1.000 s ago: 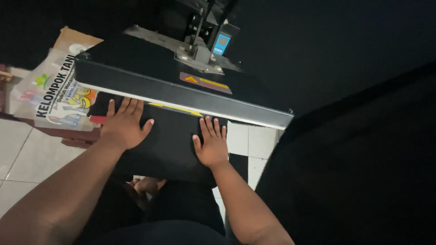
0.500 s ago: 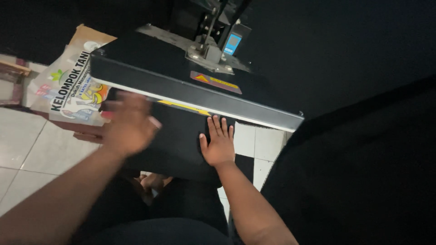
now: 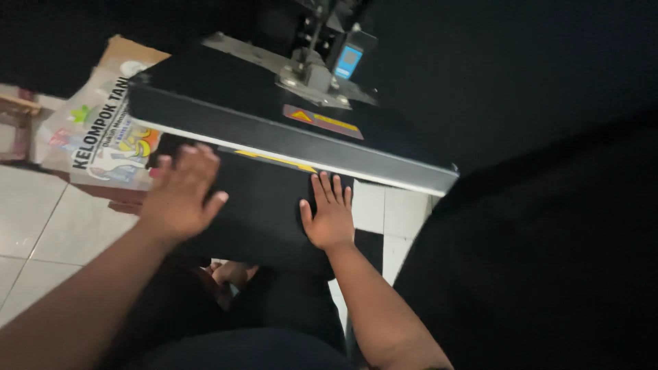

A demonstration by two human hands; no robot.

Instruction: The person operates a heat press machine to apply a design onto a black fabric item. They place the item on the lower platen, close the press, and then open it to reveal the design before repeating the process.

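— What's under my hands?

— I see black fabric [image 3: 264,205], smooth and dark, on the lower plate beneath the heat press [image 3: 288,130]. My left hand [image 3: 179,195] and right hand [image 3: 329,216] rest flat, fingers spread, gripping nothing.

— Anything unclear?

— The fabric's edges vanish in shadow; left hand blurred.

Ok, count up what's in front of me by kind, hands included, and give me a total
Hands: 2, left hand and right hand, both flat on the black fabric
Heat press: 1
Black fabric: 1
Printed bag: 1
Total: 5
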